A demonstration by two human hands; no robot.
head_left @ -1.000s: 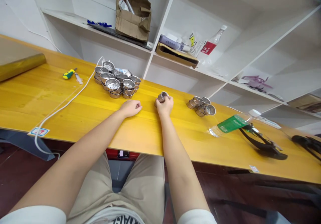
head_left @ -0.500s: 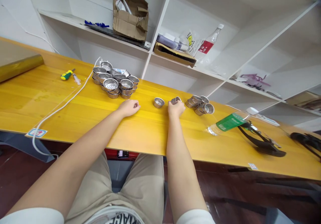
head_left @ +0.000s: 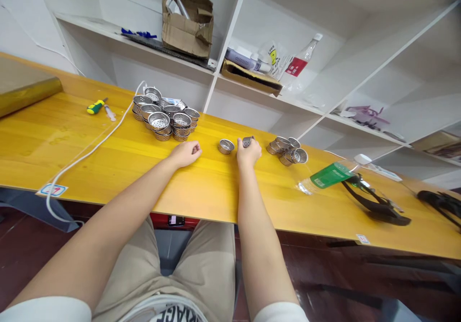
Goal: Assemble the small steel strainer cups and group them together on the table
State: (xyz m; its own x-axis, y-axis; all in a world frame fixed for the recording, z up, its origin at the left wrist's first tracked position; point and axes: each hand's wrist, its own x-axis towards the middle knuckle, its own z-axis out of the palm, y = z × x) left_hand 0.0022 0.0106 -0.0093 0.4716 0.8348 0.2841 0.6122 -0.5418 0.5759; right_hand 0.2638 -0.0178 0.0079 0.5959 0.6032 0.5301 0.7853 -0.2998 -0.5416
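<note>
My right hand (head_left: 249, 153) grips a small perforated metal cup (head_left: 247, 142), its fingers wrapped round the side and partly hiding it. Just left of that hand, a second perforated metal cup (head_left: 226, 146) sits upright on the yellow table, mouth up. My left hand (head_left: 186, 154) rests on the table with its fingers curled in; whether anything is inside them cannot be seen. Behind it stands a large cluster of stacked metal cups (head_left: 159, 122). To the right of my right hand lies a smaller group of cups (head_left: 284, 148), some tilted on their sides.
A green-labelled plastic bottle (head_left: 331, 175) lies at the right beside a black strap-like object (head_left: 378, 206). A white cable (head_left: 104, 144) crosses the table at left, near a screwdriver (head_left: 96, 106). White shelves hold a torn cardboard box (head_left: 187, 29) at the back.
My right hand has shifted slightly left with its cup, which is now tipped differently. The lone cup on the table sits slightly further left. My left hand has barely moved.
</note>
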